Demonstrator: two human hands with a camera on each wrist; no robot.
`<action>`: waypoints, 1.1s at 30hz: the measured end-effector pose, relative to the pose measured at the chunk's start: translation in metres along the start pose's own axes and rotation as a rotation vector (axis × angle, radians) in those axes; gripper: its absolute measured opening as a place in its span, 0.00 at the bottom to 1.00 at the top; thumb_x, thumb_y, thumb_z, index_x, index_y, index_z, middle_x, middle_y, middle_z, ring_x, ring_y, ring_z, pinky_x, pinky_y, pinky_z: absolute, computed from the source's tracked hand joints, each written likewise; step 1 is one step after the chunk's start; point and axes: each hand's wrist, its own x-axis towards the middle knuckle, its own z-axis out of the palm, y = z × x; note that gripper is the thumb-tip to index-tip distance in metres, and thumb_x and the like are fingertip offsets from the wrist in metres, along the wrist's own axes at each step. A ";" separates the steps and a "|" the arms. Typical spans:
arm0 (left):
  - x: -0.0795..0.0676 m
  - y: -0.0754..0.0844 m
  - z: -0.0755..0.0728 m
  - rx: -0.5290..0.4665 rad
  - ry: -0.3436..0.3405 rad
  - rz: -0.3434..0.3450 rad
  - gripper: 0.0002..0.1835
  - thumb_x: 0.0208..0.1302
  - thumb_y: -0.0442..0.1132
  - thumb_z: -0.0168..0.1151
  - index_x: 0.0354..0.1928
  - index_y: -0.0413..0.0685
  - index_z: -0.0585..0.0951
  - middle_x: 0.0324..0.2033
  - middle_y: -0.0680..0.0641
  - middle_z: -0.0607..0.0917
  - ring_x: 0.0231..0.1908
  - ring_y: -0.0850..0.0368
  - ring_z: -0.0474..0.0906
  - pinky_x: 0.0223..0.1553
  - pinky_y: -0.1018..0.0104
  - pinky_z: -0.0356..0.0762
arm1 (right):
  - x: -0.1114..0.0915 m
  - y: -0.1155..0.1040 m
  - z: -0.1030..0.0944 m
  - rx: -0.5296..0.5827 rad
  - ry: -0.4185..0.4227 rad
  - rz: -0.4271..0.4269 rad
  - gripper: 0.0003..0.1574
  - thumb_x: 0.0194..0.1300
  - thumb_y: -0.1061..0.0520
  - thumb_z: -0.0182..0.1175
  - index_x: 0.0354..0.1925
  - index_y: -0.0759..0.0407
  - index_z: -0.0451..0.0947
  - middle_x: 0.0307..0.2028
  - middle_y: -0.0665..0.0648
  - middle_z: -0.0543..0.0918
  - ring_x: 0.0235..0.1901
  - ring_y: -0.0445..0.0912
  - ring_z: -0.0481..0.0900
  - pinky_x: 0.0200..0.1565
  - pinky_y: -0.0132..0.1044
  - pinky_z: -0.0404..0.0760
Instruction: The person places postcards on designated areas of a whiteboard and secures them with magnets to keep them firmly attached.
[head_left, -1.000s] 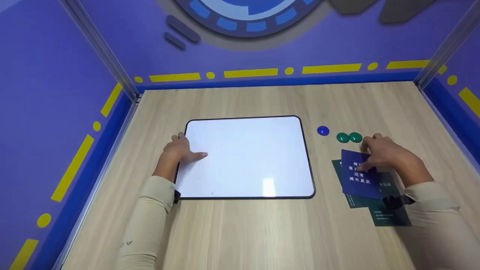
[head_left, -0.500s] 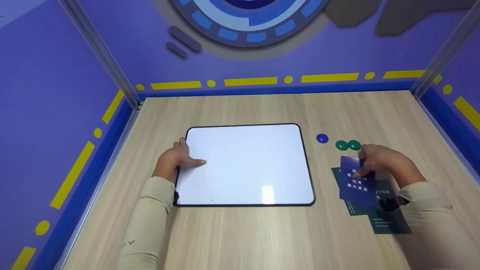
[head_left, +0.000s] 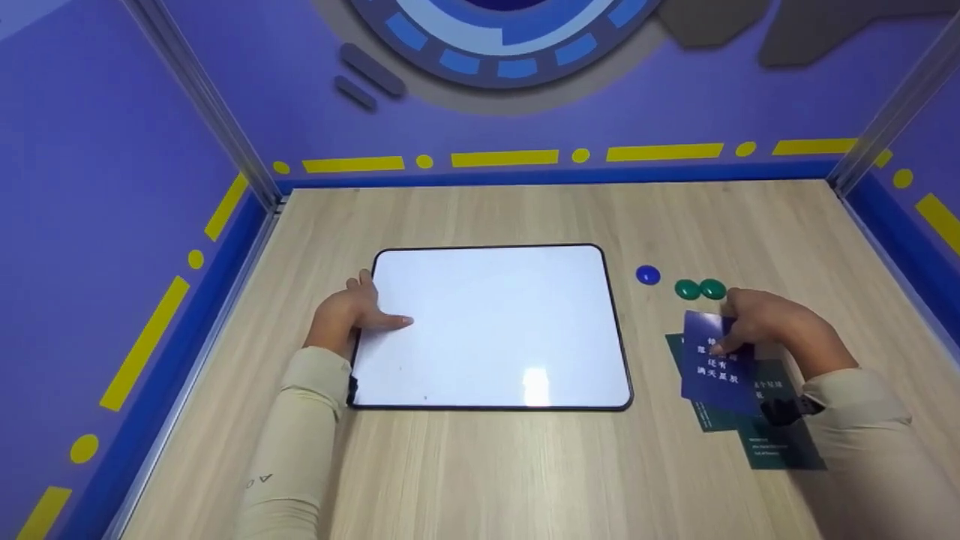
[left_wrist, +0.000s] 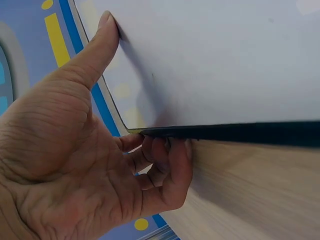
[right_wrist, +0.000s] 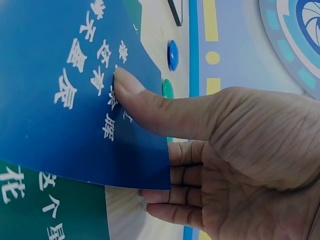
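Note:
A white board [head_left: 487, 330] with a thin black rim lies on the wooden table. My left hand [head_left: 352, 311] grips its left edge, the thumb on the white face and the curled fingers [left_wrist: 177, 175] against the black rim. At the right, my right hand [head_left: 769, 322] pinches a blue card [head_left: 716, 382] with white writing, its thumb [right_wrist: 145, 102] on top and the other fingers behind it. The card's far edge is raised and it bends a little. Beneath it lie dark green cards [head_left: 784, 446] with light print, partly covered by the blue one.
A blue round magnet-like disc [head_left: 648, 275] and two green discs [head_left: 687, 289] lie right of the board, beyond the cards. The green pair touch or nearly touch. Purple panels [head_left: 525, 120] with yellow marks wall the table at the back and both sides.
The fingers of my right hand have tucked behind the blue card, and its far edge has come up slightly. My left hand keeps its place on the board. The head view has tilted a little.

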 end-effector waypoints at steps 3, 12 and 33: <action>-0.001 -0.001 0.002 -0.015 0.000 -0.005 0.75 0.63 0.69 0.71 0.84 0.33 0.30 0.84 0.25 0.41 0.84 0.26 0.46 0.83 0.36 0.53 | 0.001 0.002 0.001 -0.002 0.001 -0.004 0.52 0.59 0.45 0.81 0.65 0.74 0.65 0.51 0.74 0.82 0.45 0.61 0.84 0.54 0.71 0.84; -0.002 -0.001 0.004 -0.006 0.008 0.000 0.75 0.63 0.70 0.70 0.84 0.33 0.30 0.84 0.25 0.41 0.84 0.26 0.46 0.83 0.37 0.54 | 0.004 0.003 0.004 0.035 0.079 -0.098 0.40 0.69 0.54 0.71 0.63 0.81 0.67 0.50 0.79 0.82 0.44 0.62 0.85 0.53 0.70 0.85; -0.004 0.001 0.003 -0.029 -0.002 -0.018 0.76 0.63 0.69 0.72 0.84 0.35 0.28 0.84 0.26 0.37 0.84 0.25 0.42 0.84 0.35 0.50 | 0.020 -0.074 0.009 0.235 0.077 -0.394 0.11 0.76 0.59 0.63 0.52 0.63 0.78 0.44 0.60 0.83 0.43 0.50 0.81 0.45 0.40 0.82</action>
